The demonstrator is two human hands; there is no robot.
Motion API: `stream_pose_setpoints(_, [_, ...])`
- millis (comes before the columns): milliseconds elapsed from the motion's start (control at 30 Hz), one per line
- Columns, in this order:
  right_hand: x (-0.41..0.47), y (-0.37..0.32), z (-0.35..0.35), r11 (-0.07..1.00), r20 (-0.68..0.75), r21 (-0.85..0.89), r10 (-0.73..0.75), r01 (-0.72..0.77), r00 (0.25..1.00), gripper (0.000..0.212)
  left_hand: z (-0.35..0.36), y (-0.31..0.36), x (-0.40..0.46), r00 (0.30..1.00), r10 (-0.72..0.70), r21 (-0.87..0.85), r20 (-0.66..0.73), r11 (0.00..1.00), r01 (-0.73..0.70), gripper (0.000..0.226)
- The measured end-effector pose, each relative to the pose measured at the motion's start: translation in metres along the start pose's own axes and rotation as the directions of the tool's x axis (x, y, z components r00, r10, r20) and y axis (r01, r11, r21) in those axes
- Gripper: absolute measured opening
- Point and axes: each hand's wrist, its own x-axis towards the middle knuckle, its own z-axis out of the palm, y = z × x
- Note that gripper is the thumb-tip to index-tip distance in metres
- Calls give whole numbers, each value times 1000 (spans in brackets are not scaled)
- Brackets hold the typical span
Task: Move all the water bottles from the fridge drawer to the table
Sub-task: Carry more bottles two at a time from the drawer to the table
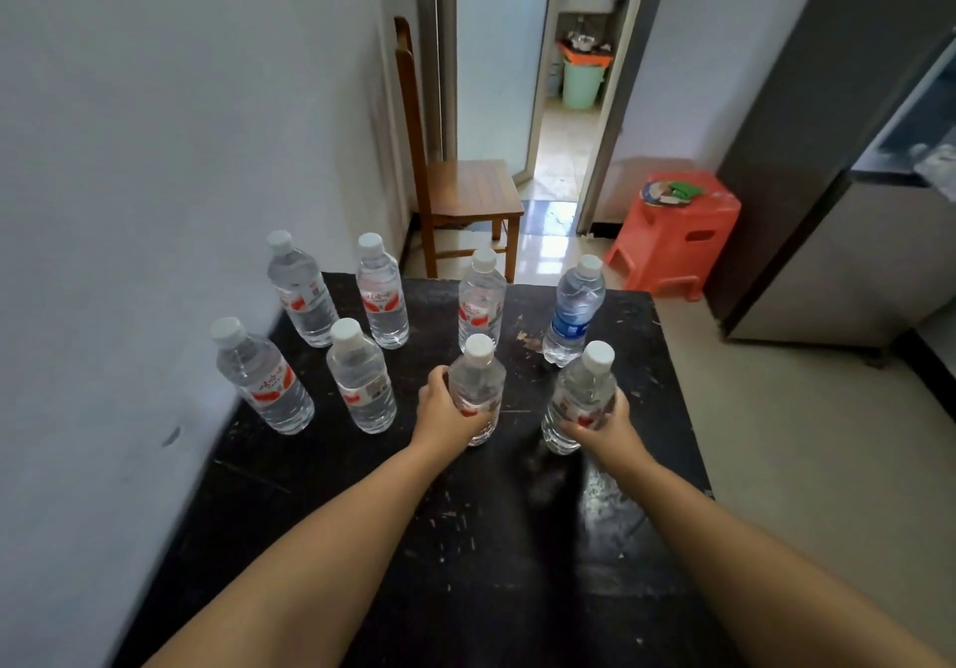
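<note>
Left hand [446, 408] grasps a bottle [477, 389]; right hand [602, 421] grasps another [582, 398]. Both upright on the table [517, 538]. Six more stand beyond the hands. Advice: confirm bases sit flat, then release straight back, clear of neighbours.

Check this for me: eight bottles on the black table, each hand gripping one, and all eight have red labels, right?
Not quite. The head view shows one bottle at the far right with a blue label; the other seven are red. The rest holds: eight bottles on the black table, the left hand and right hand gripping one each.
</note>
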Motion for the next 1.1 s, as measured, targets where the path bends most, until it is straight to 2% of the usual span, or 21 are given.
stream_pose_setpoints(100, [-12,-6,-9,997,24,-75,39,-37,999,122,-11,5,-13,1000,-14,63,-14,998,15,90])
stream_pose_setpoints(300, [-55,-17,-24,939,65,-343,31,-6,997,102,-13,10,-58,997,40,156,-69,987,-29,79])
stream_pose_setpoints(400, [-77,-19,-25,873,122,-468,-90,137,988,73,-6,5,-88,994,41,167,-104,986,-24,73])
stream_pose_setpoints(467, [-91,-19,-21,780,210,-561,-188,276,959,63,-2,0,-112,993,30,203,-113,979,-6,62])
stream_pose_setpoints(533, [-104,-22,-15,654,310,-642,-254,399,916,57,0,-8,-133,997,-2,255,-83,967,23,52])
stream_pose_setpoints(633, [-133,-21,4,406,477,-693,-362,596,801,52,0,-28,-173,997,-27,385,-75,921,54,47])
stream_pose_setpoints(767, [-172,-4,40,140,667,-640,-386,756,637,54,-14,-71,-234,973,-133,405,-191,892,201,47])
stream_pose_setpoints(1100, [-274,-8,152,-100,881,-402,-313,910,355,55,-100,-163,-381,810,-345,190,-474,858,476,49])
